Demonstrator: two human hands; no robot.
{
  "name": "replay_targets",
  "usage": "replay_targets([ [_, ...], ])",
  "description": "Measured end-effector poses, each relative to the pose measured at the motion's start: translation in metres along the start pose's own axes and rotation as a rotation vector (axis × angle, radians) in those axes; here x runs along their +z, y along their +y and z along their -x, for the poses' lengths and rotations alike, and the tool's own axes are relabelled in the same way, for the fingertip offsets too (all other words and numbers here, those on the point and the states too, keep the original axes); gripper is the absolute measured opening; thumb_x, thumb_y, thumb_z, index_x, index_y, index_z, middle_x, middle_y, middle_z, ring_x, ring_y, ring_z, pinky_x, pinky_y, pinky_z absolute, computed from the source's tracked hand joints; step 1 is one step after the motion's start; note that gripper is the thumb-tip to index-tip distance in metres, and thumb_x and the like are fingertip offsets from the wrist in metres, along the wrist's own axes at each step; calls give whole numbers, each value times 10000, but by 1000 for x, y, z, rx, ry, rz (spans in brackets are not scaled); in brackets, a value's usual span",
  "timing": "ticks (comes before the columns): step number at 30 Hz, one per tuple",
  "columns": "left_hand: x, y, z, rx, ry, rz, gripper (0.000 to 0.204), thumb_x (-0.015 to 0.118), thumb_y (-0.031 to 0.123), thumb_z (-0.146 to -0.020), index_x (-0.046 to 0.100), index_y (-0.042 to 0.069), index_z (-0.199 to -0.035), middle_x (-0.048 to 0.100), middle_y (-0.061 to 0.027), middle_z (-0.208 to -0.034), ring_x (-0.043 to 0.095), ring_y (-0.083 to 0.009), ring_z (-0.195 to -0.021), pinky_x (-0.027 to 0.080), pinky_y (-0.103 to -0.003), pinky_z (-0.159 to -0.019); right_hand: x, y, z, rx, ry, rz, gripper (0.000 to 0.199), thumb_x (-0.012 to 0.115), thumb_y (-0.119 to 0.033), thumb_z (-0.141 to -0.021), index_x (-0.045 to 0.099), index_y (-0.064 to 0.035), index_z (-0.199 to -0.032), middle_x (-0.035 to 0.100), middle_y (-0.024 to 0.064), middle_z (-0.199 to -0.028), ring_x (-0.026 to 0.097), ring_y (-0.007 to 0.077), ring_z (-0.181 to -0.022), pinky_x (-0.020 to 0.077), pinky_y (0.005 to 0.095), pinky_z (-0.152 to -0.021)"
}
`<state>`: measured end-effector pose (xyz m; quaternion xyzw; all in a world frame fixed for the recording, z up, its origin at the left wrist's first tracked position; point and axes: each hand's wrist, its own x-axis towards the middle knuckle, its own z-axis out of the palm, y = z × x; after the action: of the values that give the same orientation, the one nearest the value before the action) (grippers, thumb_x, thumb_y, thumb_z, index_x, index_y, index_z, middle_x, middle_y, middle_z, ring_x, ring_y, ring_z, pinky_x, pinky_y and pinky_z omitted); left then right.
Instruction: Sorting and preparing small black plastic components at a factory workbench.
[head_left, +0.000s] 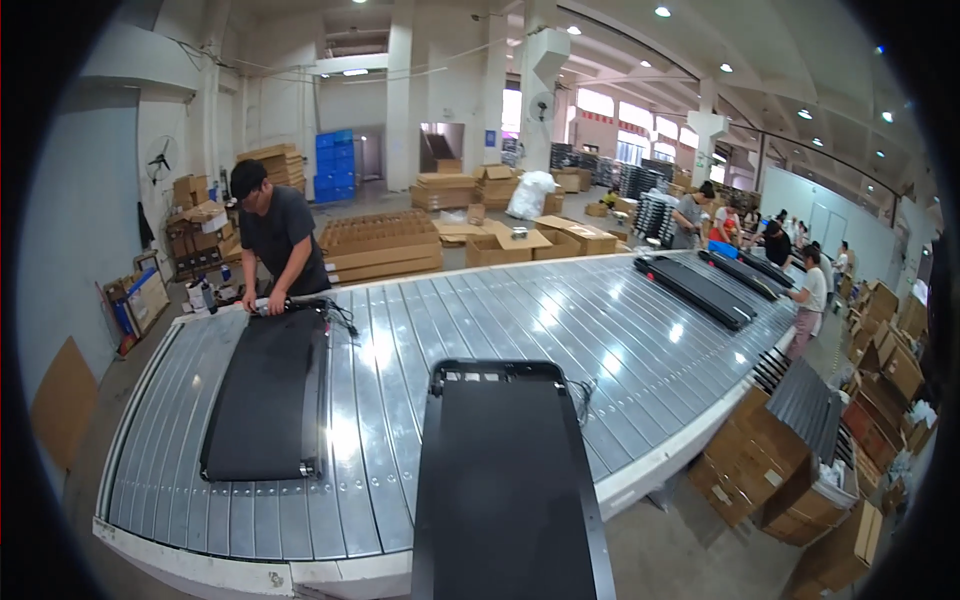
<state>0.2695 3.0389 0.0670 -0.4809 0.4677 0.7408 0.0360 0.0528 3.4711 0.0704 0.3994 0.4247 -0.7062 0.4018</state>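
Neither of my hands shows in the head view. Directly before me, a black treadmill base (pixel 505 490) juts over the near edge of the slatted metal conveyor (pixel 375 440) and runs out of the picture at the bottom. Its far end has a dark frame with an opening, and a thin cable (pixel 583 392) lies beside it. To the left, another treadmill base (pixel 262 400) lies flat on the conveyor. A co-worker (pixel 278 240) in a dark shirt bends over its far end, both hands on it, with black cables (pixel 338 312) next to them.
More treadmill bases (pixel 695 290) lie toward the far right, with several co-workers (pixel 808 295) around them. Cardboard boxes (pixel 765 455) crowd the floor at the right. Beyond the conveyor stand a large divided carton (pixel 380 245) and blue crates (pixel 335 165).
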Motion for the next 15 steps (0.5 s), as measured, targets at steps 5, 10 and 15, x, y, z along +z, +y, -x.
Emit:
replay_targets([
  [5,87,56,8,31,224,-66,600,562,618,-859,567,129,-1207,658,-91,-916,596,-217,-647,451,-326,-507,29,-72,-39,-218,-282,-191,683,426,-608,-929,463,-86,-1367,503,105,-1370,464,319,-1250,382,538,-1047],
  [10,175,151,-14,74,333,166,547,567,625,-857,630,94,-973,607,-59,-712,547,-197,-519,382,-341,-395,129,-196,-68,-738,-350,322,725,350,-607,-955,324,-96,-1468,367,116,-1492,368,315,-1348,358,491,-1086],
  [15,209,330,-127,309,248,-318,855,512,710,-824,570,-30,-1247,580,-240,-1264,535,-341,-1208,415,-389,-1000,303,-365,-135,-686,-711,62,648,384,-600,-926,461,-139,-1376,516,72,-1368,512,277,-1211,454,479,-975],
])
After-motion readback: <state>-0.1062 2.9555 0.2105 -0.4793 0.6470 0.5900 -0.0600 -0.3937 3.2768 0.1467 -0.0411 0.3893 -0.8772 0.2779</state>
